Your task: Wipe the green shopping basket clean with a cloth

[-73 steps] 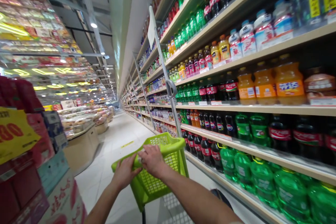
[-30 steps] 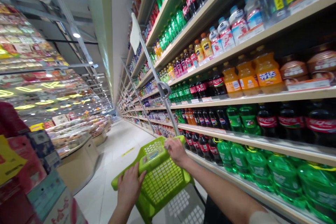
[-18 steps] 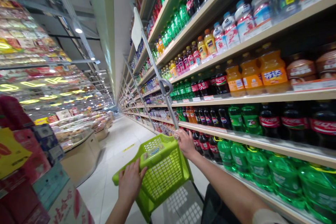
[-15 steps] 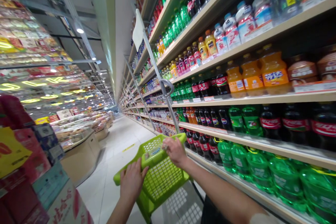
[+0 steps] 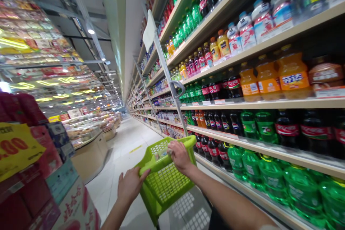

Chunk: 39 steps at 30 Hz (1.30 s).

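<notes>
Sensibly, left hand (image 5: pixel 130 187) and right hand (image 5: pixel 179 155) both curl closed on the near rim of the green cart (image 5: pixel 168 186); even pressure should hold it off the drinks shelf (image 5: pixel 256 143).

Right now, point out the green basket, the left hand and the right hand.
green basket (image 5: pixel 168 187): head view, mesh of its near wall.
left hand (image 5: pixel 129 186): head view, back of the hand.
right hand (image 5: pixel 179 156): head view, back of the hand.
</notes>
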Motion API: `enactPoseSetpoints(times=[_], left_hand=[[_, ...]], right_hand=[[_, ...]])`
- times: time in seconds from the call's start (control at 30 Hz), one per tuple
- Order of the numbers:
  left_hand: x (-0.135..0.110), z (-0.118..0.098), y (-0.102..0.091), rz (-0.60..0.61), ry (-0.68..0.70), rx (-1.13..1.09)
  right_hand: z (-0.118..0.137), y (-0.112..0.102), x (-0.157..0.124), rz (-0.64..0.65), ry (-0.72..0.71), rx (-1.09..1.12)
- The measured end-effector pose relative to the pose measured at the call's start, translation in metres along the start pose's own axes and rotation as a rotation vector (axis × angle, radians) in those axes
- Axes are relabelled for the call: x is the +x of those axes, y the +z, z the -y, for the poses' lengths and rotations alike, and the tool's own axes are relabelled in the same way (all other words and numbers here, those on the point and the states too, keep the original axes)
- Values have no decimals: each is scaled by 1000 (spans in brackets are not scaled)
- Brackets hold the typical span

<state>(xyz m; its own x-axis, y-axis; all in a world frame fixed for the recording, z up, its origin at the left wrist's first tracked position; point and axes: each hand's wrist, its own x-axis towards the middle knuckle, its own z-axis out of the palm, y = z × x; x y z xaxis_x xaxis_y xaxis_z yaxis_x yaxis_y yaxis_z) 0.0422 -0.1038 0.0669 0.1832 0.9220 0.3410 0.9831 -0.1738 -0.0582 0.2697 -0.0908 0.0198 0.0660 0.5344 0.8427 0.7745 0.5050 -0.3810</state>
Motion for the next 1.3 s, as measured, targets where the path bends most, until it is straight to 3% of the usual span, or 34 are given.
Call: enactPoseSetpoints(times=[0.13,0.37,0.5,0.63,0.73,0.8,0.93,1.17,1.3], left_hand=[[-4,-9,-3,-26,0,-6],[-17,-36,-2,-79,136,-84],[-16,-29,4,-20,90,-324],[-19,-23,15,38,40,-524],[-25,-30,21,2,24,-517],[-28,-33,24,6,32,-483],[-27,-32,32,99,68,-462],[-19,-53,39,99,45,-434],[-17,-53,42,132,130,-418]], right_hand=[[13,12,-2,81,-83,81],[-31,-12,25,182,110,11],[-29,-18,28,190,174,-16],[7,-8,10,264,9,69],[23,-3,-4,286,-170,149],[15,-3,-3,229,-148,109],[-9,-6,8,99,40,-26],[20,-14,-15,185,-171,138],[4,-28,-14,186,-182,67]])
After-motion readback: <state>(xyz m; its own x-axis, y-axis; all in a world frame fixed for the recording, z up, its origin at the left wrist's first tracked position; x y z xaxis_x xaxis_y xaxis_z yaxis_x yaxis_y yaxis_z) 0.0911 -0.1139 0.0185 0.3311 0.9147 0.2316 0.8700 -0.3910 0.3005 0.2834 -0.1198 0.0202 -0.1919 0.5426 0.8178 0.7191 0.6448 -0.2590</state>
